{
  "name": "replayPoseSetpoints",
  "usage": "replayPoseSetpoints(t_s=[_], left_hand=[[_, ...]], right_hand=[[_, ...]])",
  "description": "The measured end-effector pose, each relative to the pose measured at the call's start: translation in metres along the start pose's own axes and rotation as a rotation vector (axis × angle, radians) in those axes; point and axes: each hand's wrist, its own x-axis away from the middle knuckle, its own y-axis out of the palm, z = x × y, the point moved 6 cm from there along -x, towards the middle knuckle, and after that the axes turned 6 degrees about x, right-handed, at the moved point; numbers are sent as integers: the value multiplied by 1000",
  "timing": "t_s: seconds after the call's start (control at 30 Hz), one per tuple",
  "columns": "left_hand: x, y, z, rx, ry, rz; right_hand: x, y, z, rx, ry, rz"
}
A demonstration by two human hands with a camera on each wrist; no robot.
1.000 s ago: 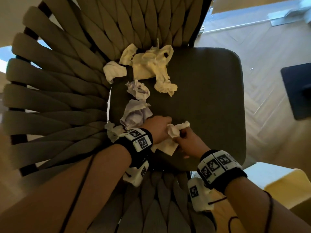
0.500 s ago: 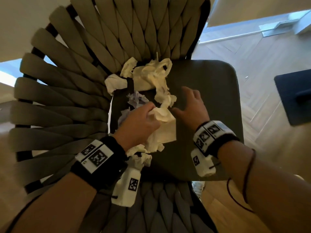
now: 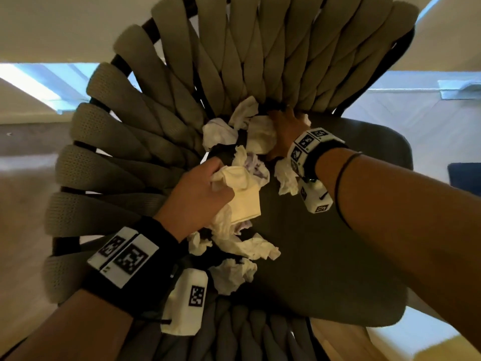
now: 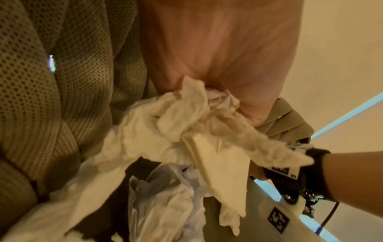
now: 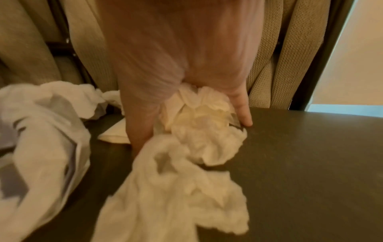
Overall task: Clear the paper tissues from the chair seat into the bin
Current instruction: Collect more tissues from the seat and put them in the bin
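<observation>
My left hand (image 3: 200, 194) is clenched round a bunch of paper tissues (image 3: 242, 196), cream and white with a pale lilac piece among them. The bunch hangs from the fist over the left half of the chair seat (image 3: 338, 256); in the left wrist view the same bunch (image 4: 186, 139) trails down and toward the camera from the closed palm.

My right hand (image 3: 285, 131) is at the rear edge of the seat, where the cushion meets the woven backrest (image 3: 234, 61). Its fingers curl over a crumpled tissue wad (image 5: 199, 117), and one fingertip (image 5: 245, 121) touches the seat surface. A twisted tail of the wad (image 5: 176, 188) runs from the palm toward the camera along the cushion.

Loose tissues on the seat:
- two white pieces (image 3: 221, 134) at the rear left corner, against the backrest straps;
- one piece (image 3: 286, 178) just under my right wrist;
- two crumpled pieces (image 3: 239, 264) near the front left, below my left hand.

The right half of the seat is bare dark cushion out to its rounded right edge. The backrest straps enclose the seat on the rear and left sides. Light wooden floor (image 3: 447, 121) shows beyond the right edge. The bin is not visible in any view.
</observation>
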Motion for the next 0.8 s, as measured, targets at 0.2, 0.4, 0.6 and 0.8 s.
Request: replayPoseSetpoints(t_s=[0.2, 0.4, 0.6, 0.8], left_hand=[[-1, 3, -3, 49, -13, 14], [-1, 12, -1, 34, -11, -35], [-1, 31, 16, -24, 14, -83], [7, 53, 37, -85, 48, -81]], right_hand=[[9, 5, -2, -96, 31, 76], [34, 10, 7, -158, 71, 166], [76, 11, 40, -339, 149, 280], [116, 40, 78, -769, 296, 380]])
